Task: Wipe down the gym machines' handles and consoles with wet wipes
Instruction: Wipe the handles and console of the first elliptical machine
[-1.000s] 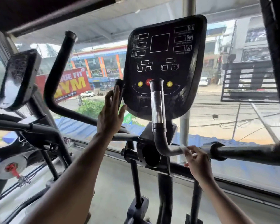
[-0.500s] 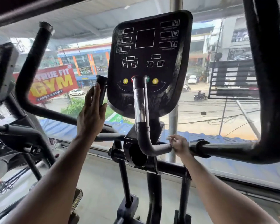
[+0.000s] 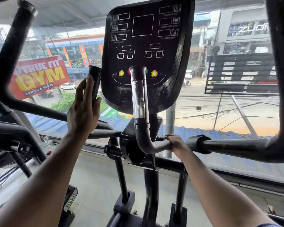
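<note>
While both arms reach forward at an elliptical trainer set against a glass window, the left hand (image 3: pixel 84 110) lies flat with fingers straight against the short upright left handle (image 3: pixel 94 82), palm to the black grip, holding nothing. Right hand (image 3: pixel 175 143) sits lower, fingers curled over the horizontal run of the curved right handle (image 3: pixel 142 115), just beside the black collar of the swing arm (image 3: pixel 236 145) to its right. A small pale scrap, the wet wipe (image 3: pixel 162 136), shows at the fingertips against the bar; most of it is hidden under the hand. That handle rises from the bend through a worn chrome sensor sleeve to a black capped end in front of the console (image 3: pixel 146 46). Console is black, tilted toward the viewer, with white outlined display boxes, two yellow round buttons, and a red and a green button partly hidden behind the handle tip. Its lower face and right edge look scuffed or streaked. A thick black swing arm (image 3: pixel 8 54) curves up at far left, another fills the far right edge. Central post and frame (image 3: pixel 151 185) drop to a grey floor (image 3: pixel 97 177). Through the window: a red banner (image 3: pixel 39 77) reading "GYM", "LADIES & GENTS", a white car (image 3: pixel 67 86) on the street, shopfronts, overhead wires, and a dark slatted sign (image 3: pixel 241 74) at right.
</note>
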Demonstrator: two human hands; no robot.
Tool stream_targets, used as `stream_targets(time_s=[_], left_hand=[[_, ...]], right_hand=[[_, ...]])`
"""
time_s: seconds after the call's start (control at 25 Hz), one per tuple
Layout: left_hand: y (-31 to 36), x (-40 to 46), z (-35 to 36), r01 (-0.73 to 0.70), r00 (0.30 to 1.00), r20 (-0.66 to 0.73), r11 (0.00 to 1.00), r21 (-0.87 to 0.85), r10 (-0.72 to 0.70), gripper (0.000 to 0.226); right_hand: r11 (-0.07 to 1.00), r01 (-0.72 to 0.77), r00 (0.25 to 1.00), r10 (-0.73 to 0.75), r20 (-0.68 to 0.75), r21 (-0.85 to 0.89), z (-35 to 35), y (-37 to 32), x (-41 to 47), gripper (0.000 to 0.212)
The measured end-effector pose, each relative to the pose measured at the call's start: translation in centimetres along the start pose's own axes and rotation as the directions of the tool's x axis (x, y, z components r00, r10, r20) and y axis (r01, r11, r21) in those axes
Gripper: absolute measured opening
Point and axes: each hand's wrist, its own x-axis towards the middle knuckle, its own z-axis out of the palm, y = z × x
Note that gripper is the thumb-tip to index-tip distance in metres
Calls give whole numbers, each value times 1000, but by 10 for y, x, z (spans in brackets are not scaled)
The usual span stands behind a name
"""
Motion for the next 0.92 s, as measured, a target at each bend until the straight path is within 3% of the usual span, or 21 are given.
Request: stream_targets(time_s=[0.12, 0.2, 0.32, 0.4, 0.6, 0.92], left_hand=[[1, -1, -1, 10, 1000, 4, 1000, -3, -10, 66], [5, 0, -3, 31, 999, 9, 1000, 1, -31, 66], [8, -1, -5, 47, 999, 19, 999, 0, -47, 67], [9, -1, -6, 45, 999, 24, 999, 3, -45, 67], [9, -2, -6, 46, 999, 28, 999, 1, -46, 66], [8, -3, -3, 38, 999, 8, 999, 38, -38, 63]], right_hand=[[992, 107, 982, -115, -148, -64, -1, 8, -19, 26], [949, 218, 950, -260, -174, -227, -7, 14, -36, 25], [704, 348, 857, -506, -94, -620, -11, 13, -70, 21], [544, 403, 799, -601, -7, -736, -3, 5, -98, 27], [433, 580, 675, -730, 109, -690, 28, -11, -167, 31], [401, 712, 530, -845, 68, -576, 52, -12, -220, 29]])
